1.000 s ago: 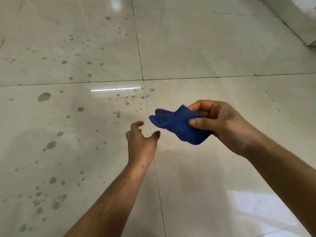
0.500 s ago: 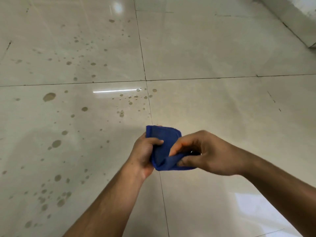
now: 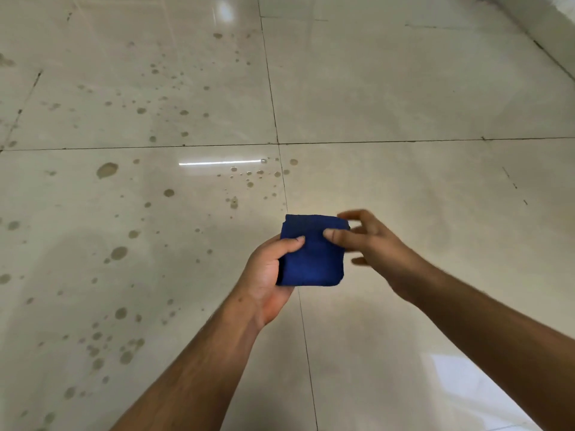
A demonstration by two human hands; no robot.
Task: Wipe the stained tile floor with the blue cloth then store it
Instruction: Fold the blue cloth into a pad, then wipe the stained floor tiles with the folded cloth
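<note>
Brown stains [image 3: 118, 252] dot the left tiles of the floor [image 3: 404, 88], none wiped yet. The left hand [image 3: 270, 269] cradles the folded blue cloth [image 3: 311, 259] above the middle seam, thumb pressed on top. The right hand [image 3: 370, 244] pinches its upper right edge loosely. Folding looks done; next, lower the cloth onto the stains.

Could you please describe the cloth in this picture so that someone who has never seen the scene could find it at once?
Start from the glossy beige tile floor, spotted with brown stains on its left half. Above it, near the middle of the view, the left hand and the right hand meet. Between them is the folded, square, dark blue cloth, the only blue thing in view.
</note>
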